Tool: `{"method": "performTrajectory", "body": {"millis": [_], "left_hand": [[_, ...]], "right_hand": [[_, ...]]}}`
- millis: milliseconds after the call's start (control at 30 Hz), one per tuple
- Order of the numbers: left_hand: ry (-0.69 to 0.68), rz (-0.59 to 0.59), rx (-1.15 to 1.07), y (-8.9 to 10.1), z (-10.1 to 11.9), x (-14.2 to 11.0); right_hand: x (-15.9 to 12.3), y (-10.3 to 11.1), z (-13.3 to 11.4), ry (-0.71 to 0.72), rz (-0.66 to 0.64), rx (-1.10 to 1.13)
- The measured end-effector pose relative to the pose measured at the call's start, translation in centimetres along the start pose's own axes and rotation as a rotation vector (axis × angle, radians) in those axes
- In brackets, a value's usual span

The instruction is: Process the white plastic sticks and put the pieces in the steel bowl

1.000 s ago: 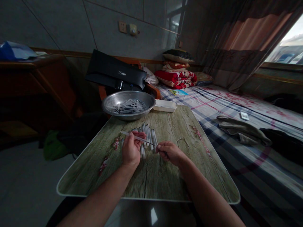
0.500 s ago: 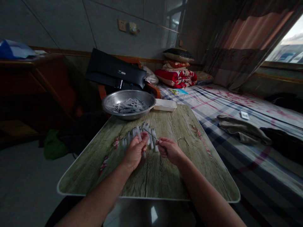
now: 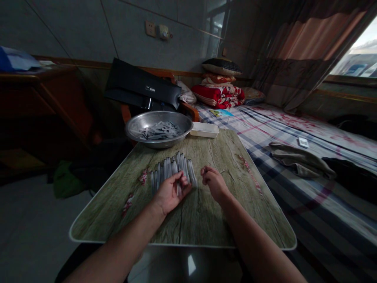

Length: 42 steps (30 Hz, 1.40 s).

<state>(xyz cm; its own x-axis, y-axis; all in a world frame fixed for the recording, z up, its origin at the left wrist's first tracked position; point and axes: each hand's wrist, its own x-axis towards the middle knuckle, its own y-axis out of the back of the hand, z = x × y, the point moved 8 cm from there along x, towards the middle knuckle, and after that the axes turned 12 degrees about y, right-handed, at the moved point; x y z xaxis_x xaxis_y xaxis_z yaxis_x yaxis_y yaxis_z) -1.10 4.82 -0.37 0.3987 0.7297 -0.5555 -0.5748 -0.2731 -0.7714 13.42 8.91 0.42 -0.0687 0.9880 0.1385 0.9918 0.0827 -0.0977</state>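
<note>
My left hand (image 3: 173, 190) is palm up at the near side of a row of clear pen-like tubes (image 3: 166, 167) with dark ends. Its fingers are loosely curled with a gap to the thumb, and I see nothing gripped in them. The hand hides the near ends of several tubes. To the right of the row, apart from it, my right hand (image 3: 215, 184) is closed with bent fingers, and nothing shows sticking out of it. A metal bowl (image 3: 138, 137) of loose clear and dark slim pieces (image 3: 161, 130) stands beyond the row.
The wood-patterned table (image 3: 203, 220) has a pale rim. A white tray (image 3: 204, 130) stands right of the bowl. Behind the bowl, a black monitor (image 3: 141, 86) leans on a wooden chair. A bed (image 3: 265, 129) with folded bedding (image 3: 219, 96) lies along the right.
The thin dark rod in my right hand and the clear tube in my left are no longer seen there. My right hand has moved slightly right; my left fingers have loosened.
</note>
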Motion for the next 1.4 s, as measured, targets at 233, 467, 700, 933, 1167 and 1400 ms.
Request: {"method": "performTrajectory", "body": {"millis": [233, 467, 700, 933, 1167, 1400], "left_hand": [[0.149, -0.082, -0.053, -0.3, -3.4, 0.5], [0.195, -0.19, -0.124, -0.1, -4.1, 0.8], [0.137, -0.101, -0.113, 0.1, -4.0, 0.8], [0.144, 0.042, -0.062, 0.3, -4.2, 0.2], [0.095, 0.224, -0.004, 1.5, -3.9, -0.9], [-0.048, 0.211, -0.098, -0.6, 0.0, -2.7]], "right_hand": [[-0.6, -1.1, -3.7, 0.38, -0.037, -0.297], [-2.7, -5.3, -5.9, 0.612, -0.26, -0.565], [-2.8, -5.2, -5.0, 0.433, -0.369, -0.37], [-0.6, -0.4, -3.8, 0.351, 0.046, -0.228], [-0.3, -1.4, -1.5, 0.268, -0.145, -0.745], [-1.4, -3.6, -0.4, 0.202, -0.381, -1.191]]}}
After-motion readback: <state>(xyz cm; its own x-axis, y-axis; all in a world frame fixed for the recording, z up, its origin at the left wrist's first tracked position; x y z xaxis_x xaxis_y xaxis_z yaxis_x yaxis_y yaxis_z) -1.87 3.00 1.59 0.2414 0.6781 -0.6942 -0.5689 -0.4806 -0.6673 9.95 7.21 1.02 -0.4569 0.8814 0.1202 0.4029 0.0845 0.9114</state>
